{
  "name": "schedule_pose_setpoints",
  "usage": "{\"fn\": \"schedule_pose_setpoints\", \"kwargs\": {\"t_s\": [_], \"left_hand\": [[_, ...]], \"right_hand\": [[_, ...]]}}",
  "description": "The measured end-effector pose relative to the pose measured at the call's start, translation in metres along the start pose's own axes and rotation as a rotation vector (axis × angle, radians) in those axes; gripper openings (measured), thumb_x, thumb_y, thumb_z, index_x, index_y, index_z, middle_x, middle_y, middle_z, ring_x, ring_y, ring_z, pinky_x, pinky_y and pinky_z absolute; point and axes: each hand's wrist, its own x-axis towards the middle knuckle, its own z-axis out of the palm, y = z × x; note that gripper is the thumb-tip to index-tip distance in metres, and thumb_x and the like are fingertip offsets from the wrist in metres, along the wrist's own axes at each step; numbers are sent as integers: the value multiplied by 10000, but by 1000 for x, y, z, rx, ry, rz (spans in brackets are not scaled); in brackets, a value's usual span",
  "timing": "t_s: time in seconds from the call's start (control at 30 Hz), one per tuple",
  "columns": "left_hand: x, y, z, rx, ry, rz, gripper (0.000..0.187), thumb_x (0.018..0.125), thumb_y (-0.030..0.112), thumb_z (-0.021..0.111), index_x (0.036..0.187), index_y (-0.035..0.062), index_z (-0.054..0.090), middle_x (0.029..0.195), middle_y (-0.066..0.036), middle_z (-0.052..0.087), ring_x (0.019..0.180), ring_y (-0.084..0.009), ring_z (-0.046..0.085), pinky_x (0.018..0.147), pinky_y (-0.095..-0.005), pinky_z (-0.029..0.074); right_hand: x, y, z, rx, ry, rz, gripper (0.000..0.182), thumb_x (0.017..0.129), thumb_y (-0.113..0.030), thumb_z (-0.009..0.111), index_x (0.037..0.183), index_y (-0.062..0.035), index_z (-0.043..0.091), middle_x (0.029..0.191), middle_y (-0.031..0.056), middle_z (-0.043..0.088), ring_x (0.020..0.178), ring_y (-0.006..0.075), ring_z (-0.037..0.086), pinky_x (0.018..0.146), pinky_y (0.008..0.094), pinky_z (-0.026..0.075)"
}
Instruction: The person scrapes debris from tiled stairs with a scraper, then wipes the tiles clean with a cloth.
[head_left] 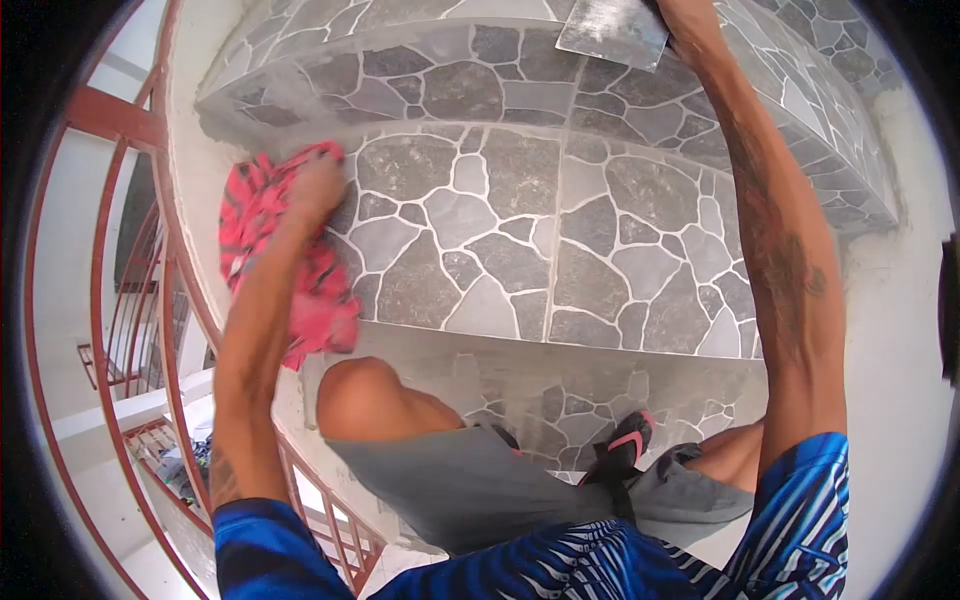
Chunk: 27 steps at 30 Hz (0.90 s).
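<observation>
My left hand (320, 188), a little blurred, is closed on a crumpled pink-red cloth (265, 215) with dark markings. The cloth lies at the left end of a stair tread (495, 240) with a grey stone pattern and white joint lines. At the upper right, my right hand (688, 22) grips a flat rectangular metal trowel (612, 32). Its blade is smeared and sits over the edge of the step above. The trowel's handle is mostly hidden by the hand and the frame's edge.
A reddish-brown metal railing (105, 240) curves along the left, with a lower level visible through its bars. A pale wall (890, 400) borders the stairs on the right. Below the tread are my bent knee (360, 395) and a sandalled foot (625, 440).
</observation>
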Motion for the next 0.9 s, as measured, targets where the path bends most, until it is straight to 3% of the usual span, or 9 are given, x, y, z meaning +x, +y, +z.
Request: {"fn": "schedule_pose_setpoints", "kwargs": {"t_s": [0.03, 0.13, 0.17, 0.23, 0.3, 0.37, 0.5, 0.57, 0.9], "left_hand": [[-5, -22, -8, -120, -72, -91, 281, 924, 136, 517, 1139, -27, 597, 1156, -252, 604, 1066, -428, 596, 903, -501, 512], [-26, -33, 11, -264, 174, 204, 303, 947, 189, 509, 1139, -28, 597, 1141, -267, 606, 1033, -465, 591, 879, -532, 493], [-34, -15, 14, -277, 360, 275, 324, 953, 242, 517, 1165, 14, 607, 1172, -211, 601, 1037, -427, 594, 849, -532, 489], [-47, 18, 7, -154, 356, 102, 328, 946, 260, 529, 1181, 48, 615, 1188, -170, 591, 1043, -387, 590, 849, -508, 494], [-51, 35, 11, -41, 407, -26, 333, 933, 279, 546, 1202, 102, 628, 1204, -104, 568, 1060, -321, 573, 861, -466, 491], [-54, 40, 14, -12, 471, -23, 338, 926, 282, 550, 1198, 100, 630, 1201, -105, 572, 1065, -316, 571, 864, -460, 488], [-60, 43, 8, 7, 446, -34, 341, 942, 265, 530, 1208, 84, 642, 1234, -107, 578, 1106, -307, 570, 878, -453, 491], [-61, 43, 10, -16, 467, -33, 337, 935, 265, 535, 1193, 81, 649, 1218, -110, 586, 1100, -305, 572, 873, -449, 491], [-56, 37, 21, -57, 548, -40, 350, 910, 289, 546, 1178, 100, 668, 1176, -102, 595, 1057, -292, 574, 874, -441, 471]], "right_hand": [[1, 1, 2, -36, 29, -45, 162, 878, -167, 558, 923, -52, 663, 932, 172, 665, 817, 293, 643, 726, 409, 492], [-1, -13, -1, 535, 33, 251, 197, 907, -202, 581, 920, -23, 661, 828, 100, 666, 776, 216, 627, 702, 366, 488], [0, -18, -8, 660, 26, 471, 213, 917, -218, 585, 922, -22, 670, 807, 79, 661, 779, 199, 617, 698, 352, 485], [0, -31, -22, 892, 10, 910, 246, 938, -248, 595, 925, -21, 688, 766, 35, 651, 784, 165, 596, 689, 324, 478], [-19, -57, -59, 480, 39, 456, 371, 843, -278, 739, 1089, -4, 702, 1015, 108, 707, 849, 153, 646, 767, 288, 509], [-38, -113, -94, 388, -105, 449, 302, 857, -229, 712, 1076, -26, 672, 972, 116, 703, 872, 159, 659, 790, 300, 513], [-101, -165, -27, 6, -156, -119, 277, 802, -82, 631, 1076, -43, 625, 1104, 193, 619, 1022, 381, 613, 861, 470, 513], [-116, -175, 21, 18, -487, -30, 301, 779, -78, 639, 1079, -46, 630, 1058, 178, 616, 977, 386, 607, 825, 486, 510], [-169, -155, 77, 63, -466, -118, 530, 754, -35, 625, 1277, -116, 605, 1192, 92, 615, 1157, 295, 553, 933, 449, 443]]}}
